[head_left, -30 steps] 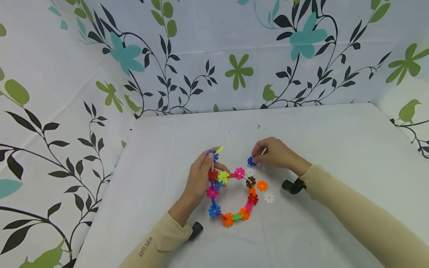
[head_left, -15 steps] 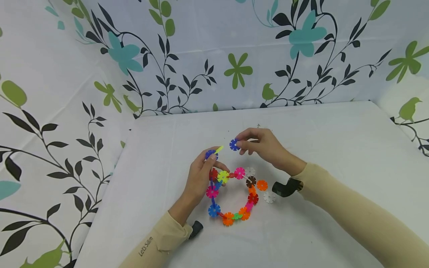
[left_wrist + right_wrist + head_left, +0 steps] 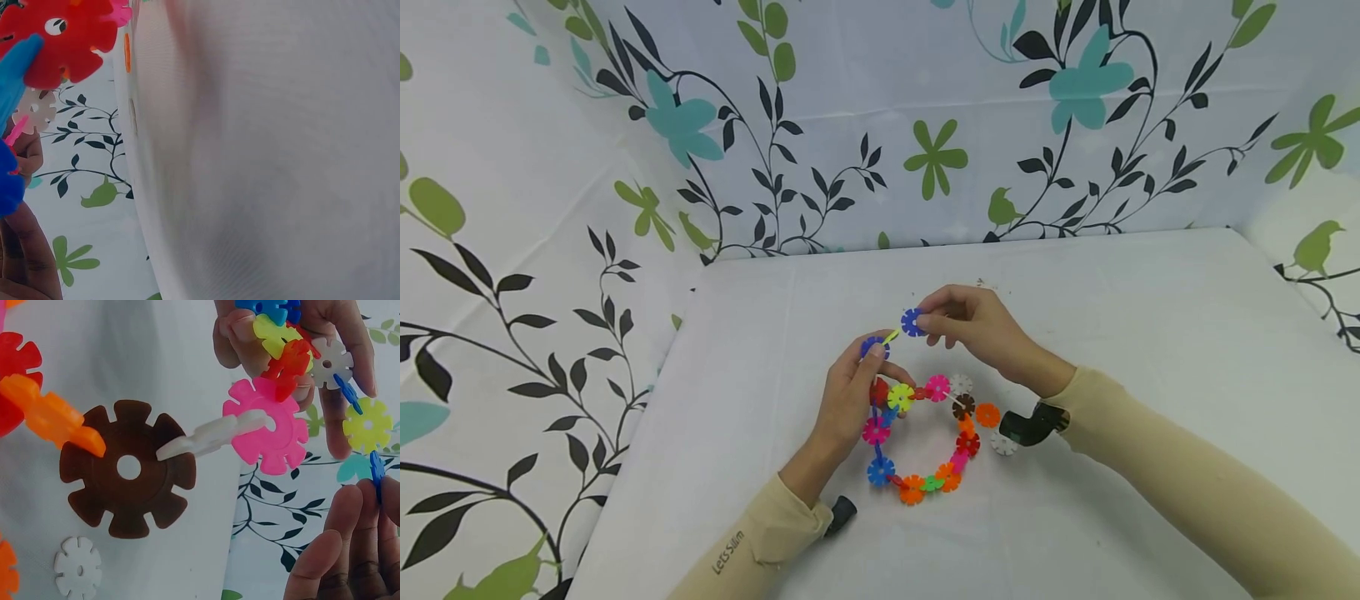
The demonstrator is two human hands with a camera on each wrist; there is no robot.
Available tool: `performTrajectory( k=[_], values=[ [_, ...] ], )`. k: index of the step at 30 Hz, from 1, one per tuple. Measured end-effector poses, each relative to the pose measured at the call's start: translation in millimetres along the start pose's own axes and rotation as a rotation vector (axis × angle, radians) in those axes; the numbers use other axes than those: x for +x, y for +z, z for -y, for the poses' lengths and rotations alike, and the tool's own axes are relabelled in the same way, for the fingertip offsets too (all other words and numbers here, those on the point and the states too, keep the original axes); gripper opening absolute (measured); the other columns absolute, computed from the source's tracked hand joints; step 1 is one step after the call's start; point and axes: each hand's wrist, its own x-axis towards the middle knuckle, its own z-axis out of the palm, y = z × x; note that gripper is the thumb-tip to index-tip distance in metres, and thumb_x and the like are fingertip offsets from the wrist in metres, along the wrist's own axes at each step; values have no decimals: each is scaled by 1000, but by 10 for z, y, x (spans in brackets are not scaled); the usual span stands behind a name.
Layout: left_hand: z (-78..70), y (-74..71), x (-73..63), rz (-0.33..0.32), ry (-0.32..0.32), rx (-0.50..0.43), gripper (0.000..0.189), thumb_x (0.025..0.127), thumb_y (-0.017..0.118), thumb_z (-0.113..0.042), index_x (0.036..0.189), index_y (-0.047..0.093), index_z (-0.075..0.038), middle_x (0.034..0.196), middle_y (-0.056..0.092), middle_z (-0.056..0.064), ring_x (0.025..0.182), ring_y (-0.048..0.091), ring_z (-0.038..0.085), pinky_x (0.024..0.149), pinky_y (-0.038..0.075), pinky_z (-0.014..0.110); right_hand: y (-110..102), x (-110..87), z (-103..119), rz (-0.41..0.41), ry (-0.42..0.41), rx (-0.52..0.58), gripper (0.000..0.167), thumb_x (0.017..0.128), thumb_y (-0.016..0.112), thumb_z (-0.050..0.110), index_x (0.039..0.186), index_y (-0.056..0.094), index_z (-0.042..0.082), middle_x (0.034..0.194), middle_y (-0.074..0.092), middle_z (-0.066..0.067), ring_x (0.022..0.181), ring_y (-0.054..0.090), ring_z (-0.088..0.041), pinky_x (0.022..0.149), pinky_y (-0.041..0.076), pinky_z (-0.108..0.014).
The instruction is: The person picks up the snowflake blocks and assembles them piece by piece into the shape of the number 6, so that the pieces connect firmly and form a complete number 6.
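Observation:
My left hand (image 3: 847,392) grips one end of a chain of notched plastic snowflake discs, thumb on a dark blue disc (image 3: 871,346). A yellow disc (image 3: 368,425) juts from that end. Between thumb and fingers my right hand (image 3: 981,331) pinches another blue disc (image 3: 912,322), seen edge-on in the right wrist view, its edge right at the yellow disc's rim. The rest of the chain curves into a ring on the table, with a pink disc (image 3: 269,428), a brown disc (image 3: 128,469) and a red disc (image 3: 62,40) among its links.
Loose discs lie right of the ring: an orange disc (image 3: 988,415), a white disc (image 3: 1002,442) and another white disc (image 3: 960,384). A white cloth covers the table (image 3: 1075,517). A leaf-patterned curtain (image 3: 850,108) stands behind. Dark wrist cameras sit at both sleeves.
My right hand has lifted the blue disc from near the ring's right and carried it left and up to the yellow disc. My left hand has stayed nearly still.

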Motion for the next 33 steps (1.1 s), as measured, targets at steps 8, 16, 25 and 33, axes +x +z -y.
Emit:
performTrajectory(
  k=[8,16,25,33],
  values=[
    [7,1,2,1,6,-1,41,109,40,-43,139,54,-19,91,75,10,94,70,27,65,60,35,0,-1,-23,7,2,0,24,98,70,23,117,70,8,98,74,-6,88,69,-26,79,54,-49],
    [8,10,7,6,10,-8,43,109,39,-42,138,56,-15,90,75,12,91,70,26,64,59,34,-7,-14,-26,-4,-7,-9,24,97,70,22,116,71,7,96,74,-7,87,68,-30,75,55,-38],
    [-3,10,-10,20,-8,-15,47,108,39,-46,137,61,-15,92,75,12,65,68,29,64,59,31,-10,-7,-24,-11,-102,-52,22,97,71,20,114,74,7,98,75,-5,84,68,-24,77,55,-42],
    [-9,9,-17,22,-6,-19,45,109,41,-43,136,62,-13,92,75,12,66,68,29,63,59,31,-21,-9,-29,-25,-246,-115,21,97,71,16,115,76,8,100,75,0,82,69,-22,78,57,-35]
  ],
)
